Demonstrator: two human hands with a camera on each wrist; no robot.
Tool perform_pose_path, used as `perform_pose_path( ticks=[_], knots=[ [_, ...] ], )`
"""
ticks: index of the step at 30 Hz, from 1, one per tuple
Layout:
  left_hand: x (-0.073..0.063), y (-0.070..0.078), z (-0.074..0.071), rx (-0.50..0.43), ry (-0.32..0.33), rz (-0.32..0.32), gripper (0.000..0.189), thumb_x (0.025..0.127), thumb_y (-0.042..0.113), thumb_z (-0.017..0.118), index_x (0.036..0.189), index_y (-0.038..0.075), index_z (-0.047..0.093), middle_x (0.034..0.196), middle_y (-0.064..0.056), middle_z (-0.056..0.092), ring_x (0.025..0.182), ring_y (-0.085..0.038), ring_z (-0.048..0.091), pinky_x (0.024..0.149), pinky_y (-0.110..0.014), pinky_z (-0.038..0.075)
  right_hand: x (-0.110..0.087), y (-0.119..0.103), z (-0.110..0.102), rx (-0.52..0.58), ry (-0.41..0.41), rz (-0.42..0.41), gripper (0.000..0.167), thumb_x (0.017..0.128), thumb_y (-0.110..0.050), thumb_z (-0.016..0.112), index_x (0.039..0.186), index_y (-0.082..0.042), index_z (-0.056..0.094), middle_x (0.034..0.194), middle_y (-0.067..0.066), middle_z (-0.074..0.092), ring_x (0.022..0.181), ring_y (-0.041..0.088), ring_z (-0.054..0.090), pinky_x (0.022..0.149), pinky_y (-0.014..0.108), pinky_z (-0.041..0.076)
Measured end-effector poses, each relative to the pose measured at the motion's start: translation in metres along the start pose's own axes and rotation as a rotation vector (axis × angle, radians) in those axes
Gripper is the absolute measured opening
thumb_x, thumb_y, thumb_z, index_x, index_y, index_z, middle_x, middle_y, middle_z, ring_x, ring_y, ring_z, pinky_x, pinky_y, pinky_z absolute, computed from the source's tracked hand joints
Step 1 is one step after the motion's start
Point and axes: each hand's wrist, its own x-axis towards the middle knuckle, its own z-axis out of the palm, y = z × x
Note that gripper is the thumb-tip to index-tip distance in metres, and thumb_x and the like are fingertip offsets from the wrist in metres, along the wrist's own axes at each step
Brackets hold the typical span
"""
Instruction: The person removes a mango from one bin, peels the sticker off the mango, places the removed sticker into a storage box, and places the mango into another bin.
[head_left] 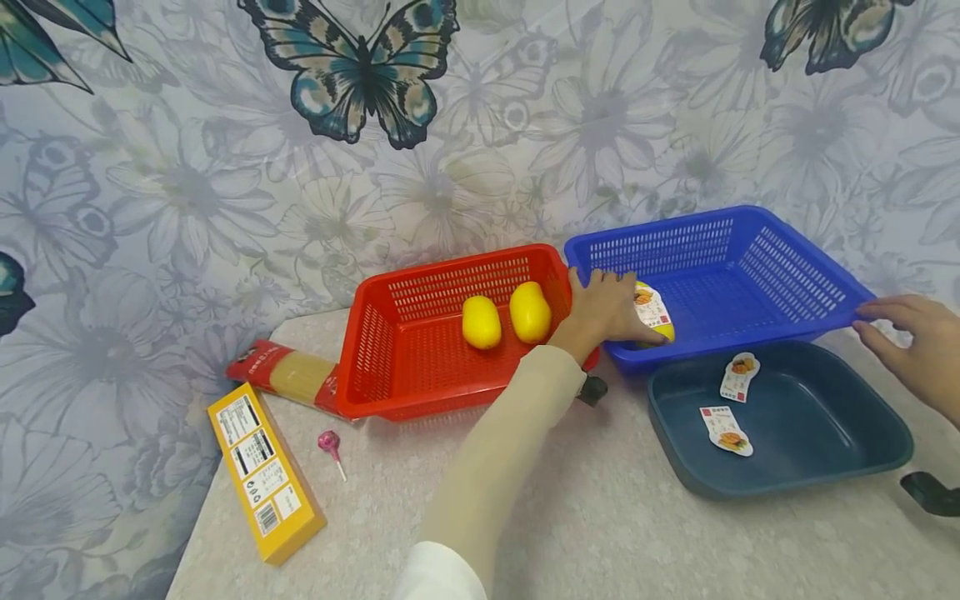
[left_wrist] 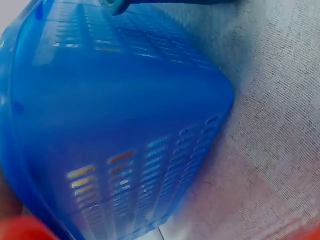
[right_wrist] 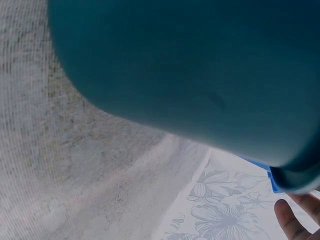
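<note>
My left hand [head_left: 603, 308] reaches over the near-left end of the blue basket [head_left: 697, 304] and holds a yellow mango [head_left: 667, 332] with a white label. Its thumb lies along the fruit's near side. At the far right corner of that basket, my right hand [head_left: 918, 342] pinches the rim between thumb and fingers. In the right wrist view only some fingers [right_wrist: 287, 220] show beside the rim. Two more yellow mangoes [head_left: 482, 322] lie in the red basket [head_left: 393, 371], under and left of my left forearm. The left wrist view shows the blue basket's slotted outer wall [left_wrist: 100, 100].
A dark teal tub [head_left: 810, 475] stands in front of the blue basket and holds two label cards [head_left: 726, 431]. Left of the red basket lie a pasta packet [head_left: 300, 375], a yellow box [head_left: 262, 471] and a pink lollipop [head_left: 328, 442]. Patterned wallpaper [head_left: 480, 167] rises behind.
</note>
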Motion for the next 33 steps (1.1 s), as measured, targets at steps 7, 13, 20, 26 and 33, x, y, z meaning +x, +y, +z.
perform_pose_path(
  ticks=[7,13,20,26,33],
  knots=[
    [-0.006,-0.012,-0.007,-0.128,0.091,-0.005,0.112,0.065,0.087,0.062,0.155,0.027,0.031,0.145,0.000,0.045,0.130,-0.021,0.035,0.114,-0.057,0.020,0.001,-0.005,0.000,-0.006,-0.012,0.005,0.013,0.090,0.006,0.063,0.097,0.018,0.064,0.100,0.037,0.061,0.089,0.051,0.054,0.085,0.002,0.015],
    [-0.013,-0.011,-0.018,-0.184,0.125,-0.004,0.111,0.064,0.087,0.062,0.155,0.030,0.030,0.146,0.003,0.043,0.131,-0.019,0.034,0.113,-0.056,0.021,0.000,-0.006,0.000,-0.008,-0.019,0.020,0.013,0.090,0.007,0.064,0.099,0.018,0.064,0.101,0.037,0.061,0.091,0.052,0.054,0.084,0.002,0.015],
    [-0.029,-0.009,-0.029,-0.212,0.152,0.028,0.111,0.064,0.086,0.064,0.154,0.032,0.030,0.143,0.005,0.044,0.128,-0.017,0.035,0.110,-0.052,0.024,-0.003,-0.003,0.001,-0.003,-0.032,0.040,0.015,0.091,0.007,0.063,0.102,0.018,0.063,0.103,0.036,0.059,0.091,0.049,0.052,0.082,0.003,0.015],
    [-0.050,-0.014,-0.034,-0.275,0.194,0.085,0.108,0.064,0.083,0.067,0.152,0.031,0.031,0.137,0.005,0.046,0.123,-0.017,0.035,0.103,-0.046,0.030,-0.005,0.001,0.002,-0.001,-0.040,0.043,0.015,0.091,0.007,0.063,0.101,0.019,0.062,0.102,0.038,0.059,0.091,0.051,0.052,0.078,0.004,0.017],
    [-0.077,-0.022,-0.037,-0.305,0.224,0.149,0.108,0.066,0.081,0.068,0.153,0.029,0.032,0.138,0.005,0.045,0.121,-0.016,0.035,0.097,-0.041,0.032,-0.005,0.008,0.005,0.038,0.029,-0.009,0.012,0.089,0.009,0.064,0.096,0.019,0.064,0.099,0.038,0.060,0.098,-0.012,0.046,0.080,0.001,0.020]
  ],
)
